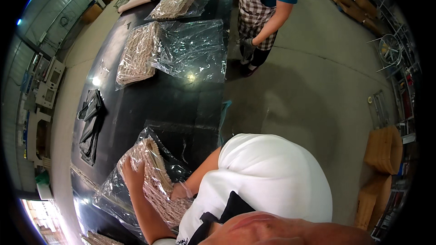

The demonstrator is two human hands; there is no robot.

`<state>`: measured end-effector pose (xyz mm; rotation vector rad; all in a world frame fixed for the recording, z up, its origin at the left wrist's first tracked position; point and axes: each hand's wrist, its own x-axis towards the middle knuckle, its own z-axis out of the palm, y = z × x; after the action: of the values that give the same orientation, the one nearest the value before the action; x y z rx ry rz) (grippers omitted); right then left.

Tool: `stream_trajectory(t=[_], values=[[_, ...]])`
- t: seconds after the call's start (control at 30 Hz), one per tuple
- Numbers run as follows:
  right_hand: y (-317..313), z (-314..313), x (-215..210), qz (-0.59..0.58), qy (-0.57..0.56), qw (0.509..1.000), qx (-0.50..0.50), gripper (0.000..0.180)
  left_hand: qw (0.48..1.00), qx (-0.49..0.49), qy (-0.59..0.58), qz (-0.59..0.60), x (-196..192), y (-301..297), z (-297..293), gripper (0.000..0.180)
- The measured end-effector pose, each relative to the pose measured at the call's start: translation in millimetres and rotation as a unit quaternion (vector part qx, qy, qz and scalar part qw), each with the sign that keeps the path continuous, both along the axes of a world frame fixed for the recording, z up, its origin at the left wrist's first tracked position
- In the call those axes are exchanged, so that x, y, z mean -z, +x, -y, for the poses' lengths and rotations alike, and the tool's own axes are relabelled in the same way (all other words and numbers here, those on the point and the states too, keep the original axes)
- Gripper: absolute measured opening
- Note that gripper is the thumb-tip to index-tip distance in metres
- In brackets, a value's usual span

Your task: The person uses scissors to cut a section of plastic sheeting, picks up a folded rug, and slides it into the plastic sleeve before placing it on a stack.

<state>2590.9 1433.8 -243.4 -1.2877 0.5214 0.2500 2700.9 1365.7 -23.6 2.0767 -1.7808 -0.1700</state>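
Note:
On the dark table in front of me lies a folded beige-pink, chunky woven textile point(156, 186), partly inside a clear plastic bag point(111, 190). My left hand point(132, 172) rests on the textile's far left side over the plastic, its fingers spread. On the near right side my right hand point(182, 191) reaches against the textile's edge under a fold of the clear film. Its fingertips are hidden, so whether they grip anything does not show.
Farther along the black table point(181, 104) lie a bagged textile point(138, 54) and another bundle point(175, 2). A black folded plastic piece point(91, 122) sits at the left. A co-worker in a checkered apron point(254, 7) stands at the table's right side. Cardboard boxes point(383, 149) line the right.

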Motion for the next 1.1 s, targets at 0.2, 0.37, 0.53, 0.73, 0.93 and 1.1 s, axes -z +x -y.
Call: stream_trajectory(t=[0.2, 0.37, 0.53, 0.73, 0.93, 1.1], values=[[-56.2, 3.8, -13.8, 0.010, 0.118, 0.992, -0.030, 0.017, 0.972, 0.012, 0.222, -0.068, 62.3, -4.4, 91.3, 0.084], [-83.1, 45.3, -34.3, 0.011, 0.174, 0.981, 0.081, 0.016, 0.963, 0.030, 0.250, -0.100, 59.0, -26.2, 124.7, 0.081], [-83.3, 79.4, -53.4, 0.036, 0.195, 0.960, 0.197, 0.017, 0.914, 0.072, 0.396, 0.042, 60.8, -20.0, 151.6, 0.052], [-84.4, 89.7, -64.1, 0.052, 0.229, 0.937, 0.258, 0.017, 0.964, 0.121, 0.216, 0.095, 56.3, -56.9, 134.8, 0.029], [-120.5, 82.8, -74.8, 0.045, 0.288, 0.919, 0.265, 0.018, 0.956, 0.175, 0.203, 0.122, 49.7, -199.1, 127.4, 0.026], [-125.0, 84.7, -80.8, 0.045, 0.316, 0.912, 0.259, 0.019, 0.968, 0.183, 0.152, 0.085, 50.4, -209.0, 122.2, 0.018]])
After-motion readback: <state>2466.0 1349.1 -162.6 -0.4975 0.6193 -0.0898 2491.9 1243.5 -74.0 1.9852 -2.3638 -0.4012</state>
